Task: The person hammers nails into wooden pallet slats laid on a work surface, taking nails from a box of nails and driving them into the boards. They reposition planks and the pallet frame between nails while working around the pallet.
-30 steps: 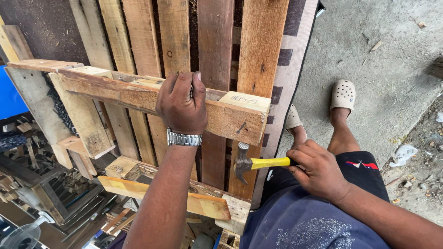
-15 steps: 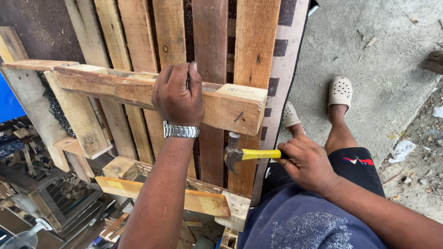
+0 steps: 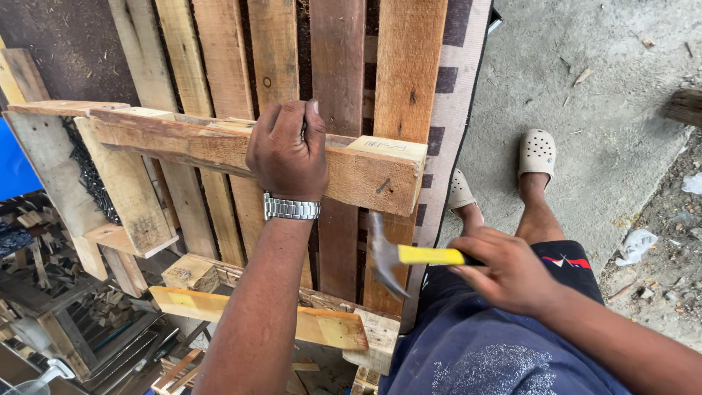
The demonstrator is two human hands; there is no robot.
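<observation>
Pallet work on a grey concrete floor (image 3: 599, 95)

Left hand (image 3: 287, 152) clamps the rough wooden crossbeam (image 3: 219, 146) at 12 o'clock; right hand (image 3: 512, 272) is closed around the yellow-handled claw hammer (image 3: 398, 257), whose handle end is hidden in the fist, head blurred, just below the beam's bent nail (image 3: 382, 186).

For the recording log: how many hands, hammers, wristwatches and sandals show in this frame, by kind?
Hands: 2, left hand and right hand
Hammers: 1, hammer
Wristwatches: 1, wristwatch
Sandals: 2, near sandal and far sandal
Total: 6
</observation>
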